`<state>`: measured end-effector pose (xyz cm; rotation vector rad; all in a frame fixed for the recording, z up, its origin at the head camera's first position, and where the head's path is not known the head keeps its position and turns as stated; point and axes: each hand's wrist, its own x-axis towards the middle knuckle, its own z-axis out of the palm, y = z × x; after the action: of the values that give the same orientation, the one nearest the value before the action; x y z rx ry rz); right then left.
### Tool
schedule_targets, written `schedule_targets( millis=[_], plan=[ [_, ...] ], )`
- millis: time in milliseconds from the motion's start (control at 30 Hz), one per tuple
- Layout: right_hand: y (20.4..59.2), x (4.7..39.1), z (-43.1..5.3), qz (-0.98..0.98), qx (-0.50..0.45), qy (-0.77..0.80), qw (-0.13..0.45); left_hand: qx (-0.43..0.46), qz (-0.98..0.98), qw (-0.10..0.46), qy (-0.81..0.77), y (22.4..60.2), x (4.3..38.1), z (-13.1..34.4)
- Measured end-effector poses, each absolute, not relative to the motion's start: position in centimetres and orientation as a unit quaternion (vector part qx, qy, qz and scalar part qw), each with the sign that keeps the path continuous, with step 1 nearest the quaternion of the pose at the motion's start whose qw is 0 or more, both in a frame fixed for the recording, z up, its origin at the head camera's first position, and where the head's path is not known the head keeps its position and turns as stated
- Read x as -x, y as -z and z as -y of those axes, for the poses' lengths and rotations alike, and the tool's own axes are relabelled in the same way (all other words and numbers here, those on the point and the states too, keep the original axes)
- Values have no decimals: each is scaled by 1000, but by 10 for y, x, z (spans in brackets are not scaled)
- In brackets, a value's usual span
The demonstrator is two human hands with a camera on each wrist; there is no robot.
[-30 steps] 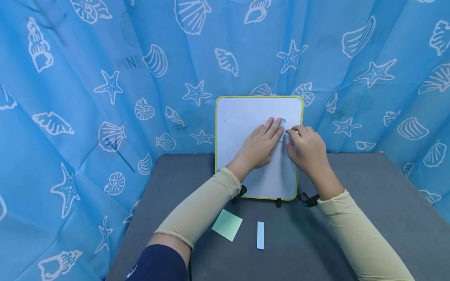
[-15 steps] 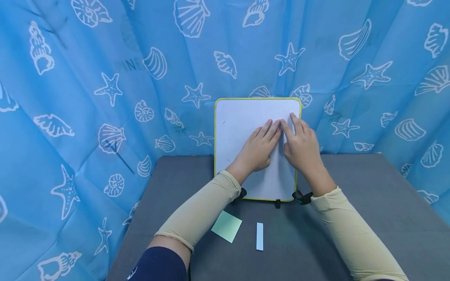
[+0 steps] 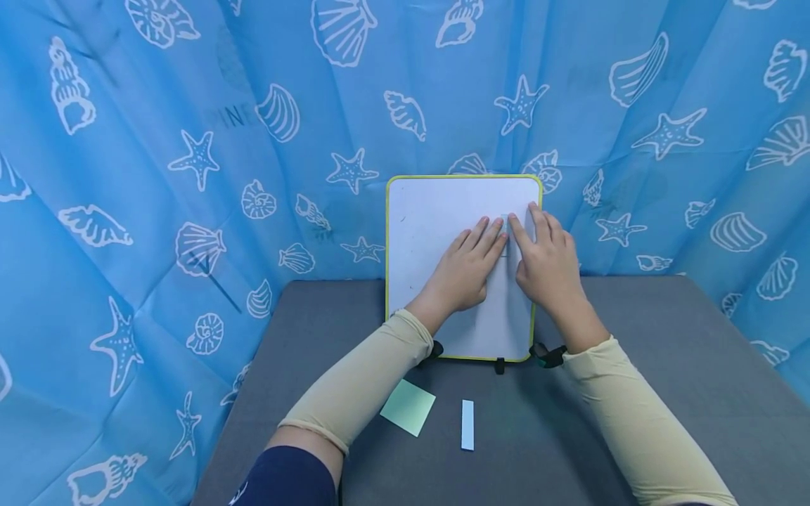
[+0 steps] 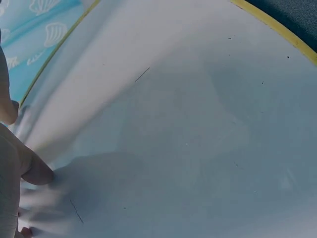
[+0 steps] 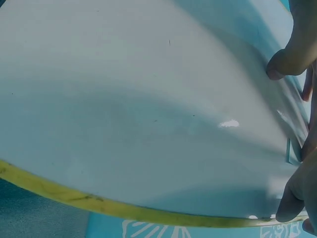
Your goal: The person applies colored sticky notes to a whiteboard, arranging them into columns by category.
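A whiteboard (image 3: pixel 443 204) with a yellow rim stands upright on the table. A small pale blue paper strip (image 3: pixel 504 222) lies against its upper right part, partly covered by fingers; its edge also shows in the right wrist view as a thin strip (image 5: pixel 289 150). My left hand (image 3: pixel 465 270) rests on the board with straight fingers, fingertips at the strip's left side. My right hand (image 3: pixel 547 263) touches the board from the right, its index fingertip at the strip's right side and other fingers reaching toward the right rim.
On the grey table (image 3: pixel 652 337) before the board lie a green square of paper (image 3: pixel 408 408) and a narrow light blue paper strip (image 3: pixel 467 425). Black feet (image 3: pixel 500 366) hold the board's lower edge. A blue shell-patterned curtain (image 3: pixel 354 105) hangs behind.
The right hand's fingers have gone from curled near the strip to straight against the board. The strip's top, raised earlier, now looks flat. The left hand has stayed nearly still.
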<state>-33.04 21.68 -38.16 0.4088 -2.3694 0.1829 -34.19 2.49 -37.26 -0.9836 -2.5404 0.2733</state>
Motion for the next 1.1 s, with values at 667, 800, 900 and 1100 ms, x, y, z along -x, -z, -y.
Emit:
schedule_targets(
  millis=[667,800,900,1100],
  plan=[
    [381,328,-212,919,-152,-74,357,353,899,235,-105,363,345,-29],
    [381,328,-211,921,-144,-74,353,351,900,237,-106,363,344,-31],
    [381,328,-210,923,-141,-77,350,348,901,235,-110,363,344,-32],
    [382,329,-210,923,-138,-75,352,346,903,229,-110,362,343,-32]
  ],
)
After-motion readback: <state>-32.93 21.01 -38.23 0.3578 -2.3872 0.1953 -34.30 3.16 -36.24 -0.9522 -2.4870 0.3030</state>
